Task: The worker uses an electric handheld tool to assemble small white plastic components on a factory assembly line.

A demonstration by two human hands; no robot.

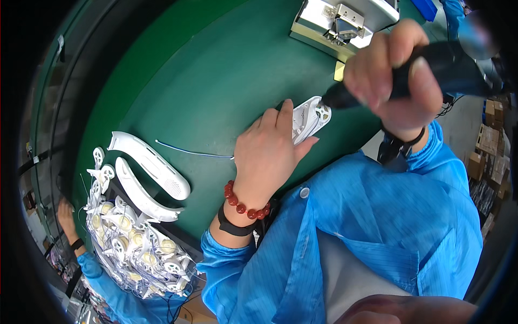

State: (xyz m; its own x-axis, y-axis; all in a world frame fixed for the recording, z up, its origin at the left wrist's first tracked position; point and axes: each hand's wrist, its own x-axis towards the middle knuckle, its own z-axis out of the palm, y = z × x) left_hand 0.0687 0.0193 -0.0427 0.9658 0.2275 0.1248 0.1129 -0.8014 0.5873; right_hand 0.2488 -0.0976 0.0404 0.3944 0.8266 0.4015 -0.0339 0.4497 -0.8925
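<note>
My right hand (386, 73) is wrapped round a black electric screwdriver (450, 67), which is tilted with its tip pointing left. That tip meets the far end of a white curved plastic shell (305, 127), beside a small round white wheel-like part (322, 112). My left hand (265, 143) holds the shell down on the green table, index finger along one side and thumb on the other; the palm hides the near part. A thin blue-and-white cable (189, 151) runs out from under the left hand. The exact contact at the screwdriver tip is too small to make out.
Two white curved shells (154, 162) (141, 191) lie at left, next to a heap of white wheel-like parts with tangled wires (135, 245). A metal-fronted device (342, 27) stands at the far edge of the green table (216, 81). Another person's arm (70, 227) shows at lower left.
</note>
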